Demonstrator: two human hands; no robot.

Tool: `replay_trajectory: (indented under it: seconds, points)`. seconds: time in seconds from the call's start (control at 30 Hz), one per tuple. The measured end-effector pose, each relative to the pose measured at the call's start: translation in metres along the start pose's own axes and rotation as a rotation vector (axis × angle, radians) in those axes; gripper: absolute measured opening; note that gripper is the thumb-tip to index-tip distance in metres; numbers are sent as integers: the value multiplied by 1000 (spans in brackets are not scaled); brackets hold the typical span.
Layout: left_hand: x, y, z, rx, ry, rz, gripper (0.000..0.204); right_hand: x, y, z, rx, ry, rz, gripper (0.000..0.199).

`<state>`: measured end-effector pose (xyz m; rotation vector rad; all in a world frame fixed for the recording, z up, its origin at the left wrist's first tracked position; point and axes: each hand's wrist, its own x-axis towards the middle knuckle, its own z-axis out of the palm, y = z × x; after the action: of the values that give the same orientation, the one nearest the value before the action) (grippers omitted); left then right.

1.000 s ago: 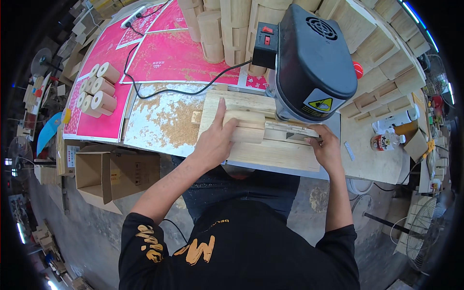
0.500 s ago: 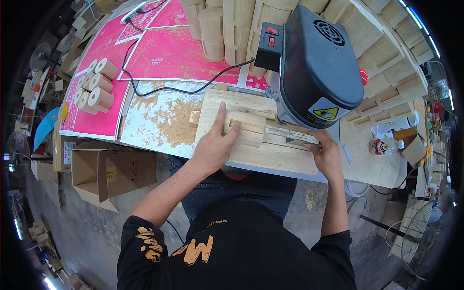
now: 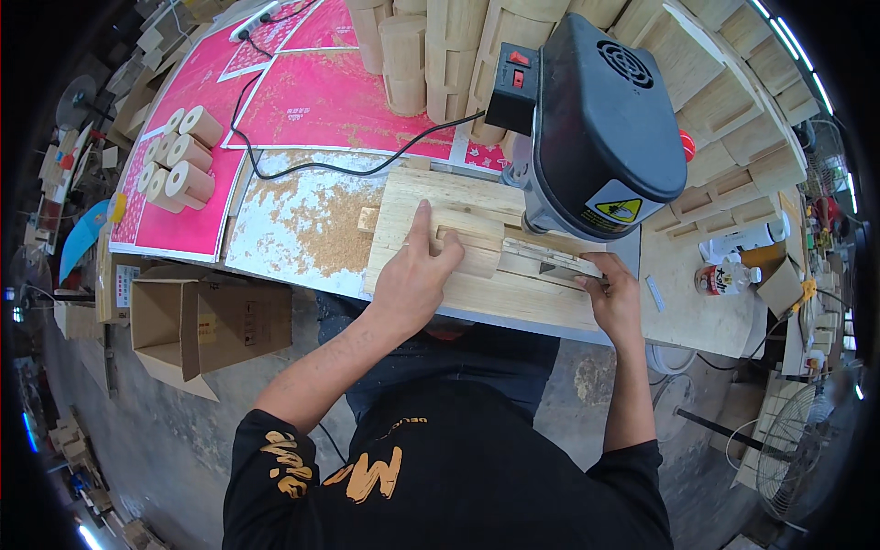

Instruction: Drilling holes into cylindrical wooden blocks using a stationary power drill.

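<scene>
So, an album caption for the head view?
Left hand on a wooden block, right hand gripping a pale strip beside a black machine.

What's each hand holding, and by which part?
Right hand: pale strip, pinched at its right end. Left hand: on the wooden block's left end; gripping or just pressing, can't tell.

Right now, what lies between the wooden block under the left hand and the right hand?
In the head view, a narrow pale bar spans the stretch from the wooden block to the right hand, which holds its end.
</scene>
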<state>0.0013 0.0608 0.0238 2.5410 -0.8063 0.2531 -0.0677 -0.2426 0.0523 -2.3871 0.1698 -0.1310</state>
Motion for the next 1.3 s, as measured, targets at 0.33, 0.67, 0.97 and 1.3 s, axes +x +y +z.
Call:
replay_trajectory:
  seconds: [0.33,0.67,0.97,1.3]
  points:
    - [-1,24,27,-306,70,109,78,5,8,6,63,28,-25,35]
    - [13,34,75,-479,327,-27,119,3,9,57,446,242,142,51]
    - [14,18,66,-323,205,-88,116,24,6,33,374,218,127,45]
    - [13,23,63,-385,143,-173,109,37,-78,-38,757,315,-516,40]
